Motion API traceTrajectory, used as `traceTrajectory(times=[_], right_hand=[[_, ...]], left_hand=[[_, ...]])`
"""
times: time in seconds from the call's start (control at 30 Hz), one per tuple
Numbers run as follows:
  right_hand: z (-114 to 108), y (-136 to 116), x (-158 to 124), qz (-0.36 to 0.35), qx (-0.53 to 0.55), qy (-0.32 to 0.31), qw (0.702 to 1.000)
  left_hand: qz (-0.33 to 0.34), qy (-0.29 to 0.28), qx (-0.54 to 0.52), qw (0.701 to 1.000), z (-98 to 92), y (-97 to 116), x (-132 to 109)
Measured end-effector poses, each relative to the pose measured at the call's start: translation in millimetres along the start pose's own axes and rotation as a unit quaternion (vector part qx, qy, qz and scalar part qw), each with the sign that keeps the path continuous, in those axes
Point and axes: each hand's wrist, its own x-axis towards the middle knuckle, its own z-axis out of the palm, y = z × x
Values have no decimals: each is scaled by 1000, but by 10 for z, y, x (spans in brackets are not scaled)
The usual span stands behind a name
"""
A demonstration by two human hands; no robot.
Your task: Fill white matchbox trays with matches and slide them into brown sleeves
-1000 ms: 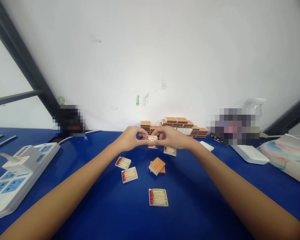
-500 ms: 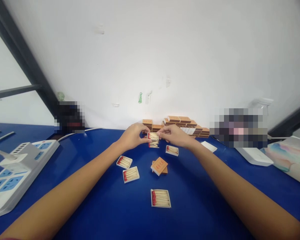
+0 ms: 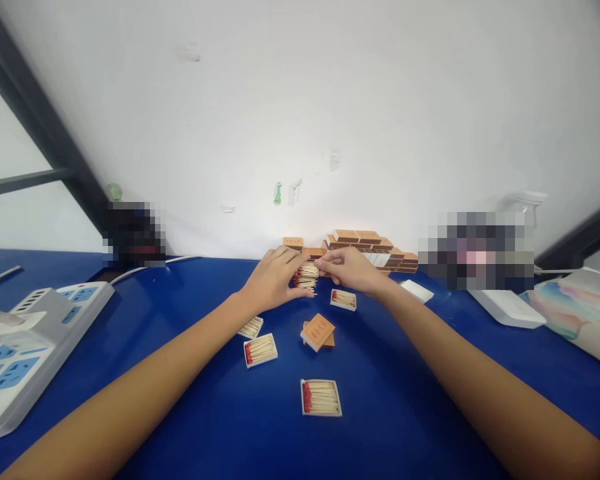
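Blue tabletop (image 3: pixel 410 400). Open match trays (image 3: pixel 321 397) scattered mid-surface around two stacked orange matchboxes (image 3: pixel 317 331). Matchbox pile (image 3: pixel 365 250) along far edge. White power strip (image 3: pixel 25 340) at left edge; flat white box (image 3: pixel 507 308) toward right.

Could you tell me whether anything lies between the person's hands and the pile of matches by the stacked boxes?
Nothing visible does: the left hand and the right hand both already touch the pile of matches from either side.
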Motion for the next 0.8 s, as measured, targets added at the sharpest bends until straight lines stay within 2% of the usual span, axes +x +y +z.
traceTrajectory(times=[0.1,0.27,0.53,0.8], right_hand=[[7,5,2,1,1,7,1000],[30,57,-27,-1,-6,11,1000],[75,167,-4,-45,-37,26,998],[116,44,-69,-93,-121,60,986]], left_hand=[[17,-11,25,999,14,26,-12],[4,-13,30,999,50,16,-24],[-8,-14,24,1000,64,24,-32],[-24,-11,16,1000,87,-16,-47]])
